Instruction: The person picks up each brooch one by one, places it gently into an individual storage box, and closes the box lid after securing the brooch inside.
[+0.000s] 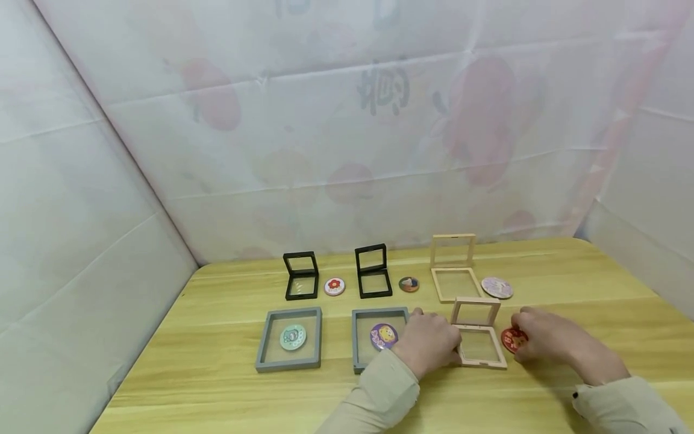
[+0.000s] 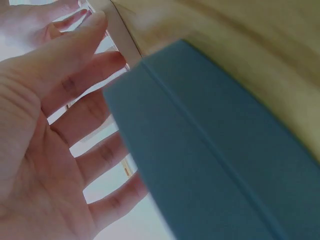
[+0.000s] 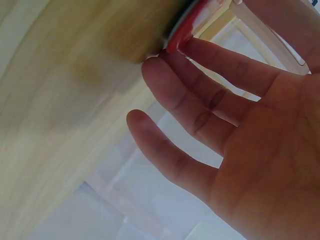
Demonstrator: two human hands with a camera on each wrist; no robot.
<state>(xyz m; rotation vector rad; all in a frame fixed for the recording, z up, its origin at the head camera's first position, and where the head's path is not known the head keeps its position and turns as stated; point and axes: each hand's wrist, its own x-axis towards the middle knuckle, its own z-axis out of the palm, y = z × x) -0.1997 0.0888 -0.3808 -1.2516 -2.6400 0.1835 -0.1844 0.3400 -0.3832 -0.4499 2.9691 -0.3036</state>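
Observation:
My right hand (image 1: 550, 337) pinches the rim of a round red badge (image 1: 514, 340) lying on the table; in the right wrist view its fingertips meet the red edge (image 3: 186, 27), with the little finger held away. Beside it, a small pinkish display frame (image 1: 479, 346) stands hinged wide, its clear film window facing up. My left hand (image 1: 428, 340) touches that frame's left side with thumb and fingertips, its fingers loosely bent. The left wrist lies over a grey frame (image 1: 379, 313), which holds a purple badge (image 1: 384, 336) and fills much of the left wrist view (image 2: 210, 150).
At left, another grey frame (image 1: 289, 365) bears a teal badge (image 1: 293, 337). Behind stand two opened black frames (image 1: 302, 295) and a larger cream frame (image 1: 455, 271), with a flower badge (image 1: 334, 286), a dark badge (image 1: 409, 284) and a lilac badge (image 1: 497, 287) beside them. White curtains (image 1: 325, 150) enclose the table.

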